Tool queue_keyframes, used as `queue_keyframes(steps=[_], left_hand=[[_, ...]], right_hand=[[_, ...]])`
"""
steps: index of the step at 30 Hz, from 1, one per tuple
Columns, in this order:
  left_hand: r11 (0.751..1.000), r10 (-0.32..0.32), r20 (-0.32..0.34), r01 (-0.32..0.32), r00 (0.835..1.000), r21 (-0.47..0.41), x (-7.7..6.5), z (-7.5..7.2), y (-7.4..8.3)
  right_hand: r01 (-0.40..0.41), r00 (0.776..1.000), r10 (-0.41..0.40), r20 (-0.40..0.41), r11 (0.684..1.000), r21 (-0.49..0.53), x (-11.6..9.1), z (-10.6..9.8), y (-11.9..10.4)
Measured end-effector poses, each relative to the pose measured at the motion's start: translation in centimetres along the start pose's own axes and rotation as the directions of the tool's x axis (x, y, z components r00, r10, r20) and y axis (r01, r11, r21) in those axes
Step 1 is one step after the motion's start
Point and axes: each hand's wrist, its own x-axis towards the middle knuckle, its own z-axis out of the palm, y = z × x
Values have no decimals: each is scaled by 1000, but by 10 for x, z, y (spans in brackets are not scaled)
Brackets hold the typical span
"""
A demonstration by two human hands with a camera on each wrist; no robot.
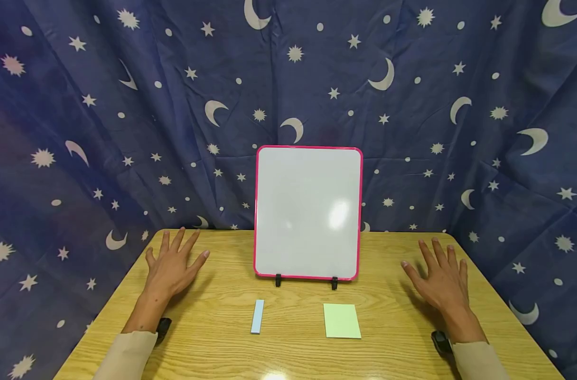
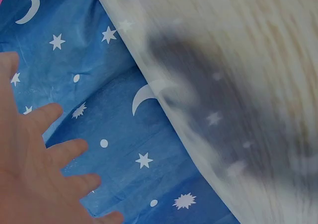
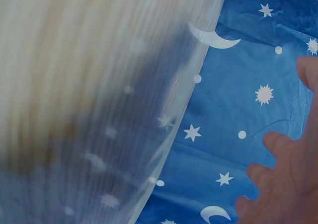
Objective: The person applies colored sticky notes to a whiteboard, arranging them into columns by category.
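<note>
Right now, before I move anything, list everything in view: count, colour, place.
whiteboard: 1, white with pink rim, upright toward the table's back
stand feet: 2, black, at the whiteboard's lower edge
strip: 1, light blue, on the table, front left of the whiteboard
square: 1, pale green, right of the strip
table: 1, wood-toned, beneath everything
cloth backdrop: blue with white moons and stars, behind and beside the table
wrist devices: 2, black, one per wrist
sleeves: 2, beige, bottom edge
left grip: 1, bare, table's left side
right grip: 1, bare, table's right side
</note>
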Motion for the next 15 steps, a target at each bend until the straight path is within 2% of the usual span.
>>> queue_keyframes(steps=[15], left_hand=[[999,49,-58,-49,997,-7,2,3,0]], right_hand=[[62,997,-60,-53,997,43,3,0,-1]])
